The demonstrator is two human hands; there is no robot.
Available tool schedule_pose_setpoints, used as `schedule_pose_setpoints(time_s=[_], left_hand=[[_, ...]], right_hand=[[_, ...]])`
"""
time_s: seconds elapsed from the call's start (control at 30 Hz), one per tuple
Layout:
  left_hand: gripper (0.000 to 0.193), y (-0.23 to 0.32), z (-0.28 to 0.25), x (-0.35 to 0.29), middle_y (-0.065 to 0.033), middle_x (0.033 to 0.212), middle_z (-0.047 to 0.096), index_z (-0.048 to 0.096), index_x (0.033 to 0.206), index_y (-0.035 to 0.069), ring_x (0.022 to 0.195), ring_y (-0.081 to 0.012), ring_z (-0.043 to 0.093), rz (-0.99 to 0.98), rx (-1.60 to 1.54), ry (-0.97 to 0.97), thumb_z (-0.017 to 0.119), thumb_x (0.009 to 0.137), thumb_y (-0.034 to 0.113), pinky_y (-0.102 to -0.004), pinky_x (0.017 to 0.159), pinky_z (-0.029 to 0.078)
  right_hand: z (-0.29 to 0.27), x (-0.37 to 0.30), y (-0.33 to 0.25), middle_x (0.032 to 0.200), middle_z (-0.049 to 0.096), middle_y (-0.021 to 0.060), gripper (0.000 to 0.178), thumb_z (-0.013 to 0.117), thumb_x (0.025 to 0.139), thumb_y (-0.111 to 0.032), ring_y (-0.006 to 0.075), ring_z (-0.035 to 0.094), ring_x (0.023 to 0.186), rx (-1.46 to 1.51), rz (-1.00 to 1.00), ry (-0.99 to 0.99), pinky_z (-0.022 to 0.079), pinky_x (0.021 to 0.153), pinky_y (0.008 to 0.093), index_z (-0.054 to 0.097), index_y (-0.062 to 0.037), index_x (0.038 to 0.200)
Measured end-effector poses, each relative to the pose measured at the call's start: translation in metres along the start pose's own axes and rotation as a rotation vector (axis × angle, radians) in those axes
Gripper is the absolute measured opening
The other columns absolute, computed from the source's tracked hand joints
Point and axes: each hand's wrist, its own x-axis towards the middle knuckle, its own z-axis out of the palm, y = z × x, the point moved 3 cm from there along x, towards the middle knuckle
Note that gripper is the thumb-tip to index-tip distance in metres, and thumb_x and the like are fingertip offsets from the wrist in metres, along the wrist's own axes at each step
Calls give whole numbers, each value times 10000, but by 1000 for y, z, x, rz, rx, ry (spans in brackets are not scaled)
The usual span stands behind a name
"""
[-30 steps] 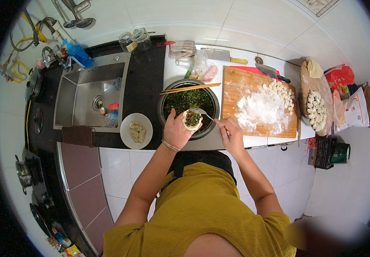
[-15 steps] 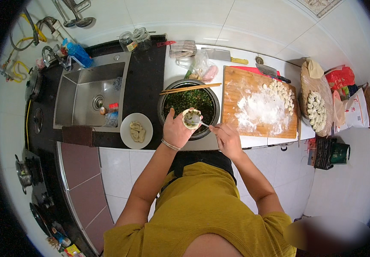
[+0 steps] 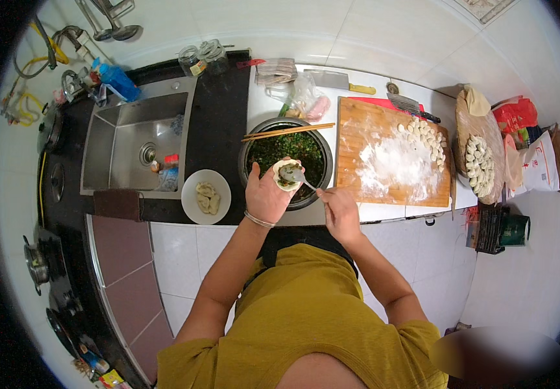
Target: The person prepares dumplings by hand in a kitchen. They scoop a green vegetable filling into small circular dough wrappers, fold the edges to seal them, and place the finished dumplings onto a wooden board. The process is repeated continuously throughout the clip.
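Note:
My left hand (image 3: 266, 195) lies palm up over the near side of a dark round pot (image 3: 243, 155), cradling a round dumpling wrapper (image 3: 278, 172) with some filling on it. A metal spoon (image 3: 311, 186) is pinched in my right hand (image 3: 341, 212), its bowl pressed against the filling in the wrapper. Chopped green filling (image 3: 278, 150) fills much of the pot, and a pair of chopsticks (image 3: 289, 131) rests across its far rim. Left of the pot, a white bowl (image 3: 188, 205) contains pale folded dumplings (image 3: 208, 198).
Right of the pot is a floured wooden board (image 3: 351, 162) with dough pieces (image 3: 422, 137). Farther right, a round tray (image 3: 468, 133) bears more small dough pieces. Two cleavers, one a yellow-handled cleaver (image 3: 328, 79), lie behind the board. A steel sink (image 3: 114, 133) is at the left.
Both hands have shifted slightly left and toward the far side with the wrapper and spoon. The spoon's bowl still rests in the wrapper.

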Motion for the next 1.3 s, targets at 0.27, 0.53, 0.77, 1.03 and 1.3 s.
schedule_pose_setpoints(time_s=[0.27,0.53,0.77,1.03,1.3], left_hand=[[737,-2,-10,2,-237,1319,402,343,1309,-70,1257,-365,361,110,-92,-93,208,936,550,-454,1067,266],[728,-1,-10,-1,-242,1335,389,363,1293,-73,1271,-369,346,146,-130,-38,220,936,544,-450,1072,261],[696,0,-7,-2,-225,1324,403,376,1281,-65,1249,-348,370,184,-121,-1,242,939,527,-438,1066,268],[687,12,-12,-4,-209,1292,435,373,1284,-72,1233,-315,390,115,-166,-174,258,942,513,-439,1073,251],[696,12,-14,-1,-188,1293,434,350,1303,-74,1239,-301,383,72,-16,34,260,943,515,-430,1067,249]], right_hand=[[16,-9,-11,850,573,154,302,595,694,117,316,560,765,60,118,90,461,671,376,598,8,976],[22,-7,-19,816,559,164,226,587,729,116,337,559,767,73,158,120,460,669,391,585,22,935],[28,-8,-22,803,551,170,131,583,758,102,335,549,719,150,223,154,458,641,377,555,26,862],[-3,6,-8,795,573,154,83,590,752,79,308,558,713,166,247,222,447,632,356,571,10,793],[-5,4,1,790,579,135,182,595,696,110,302,554,719,40,68,52,443,628,359,606,4,844]])
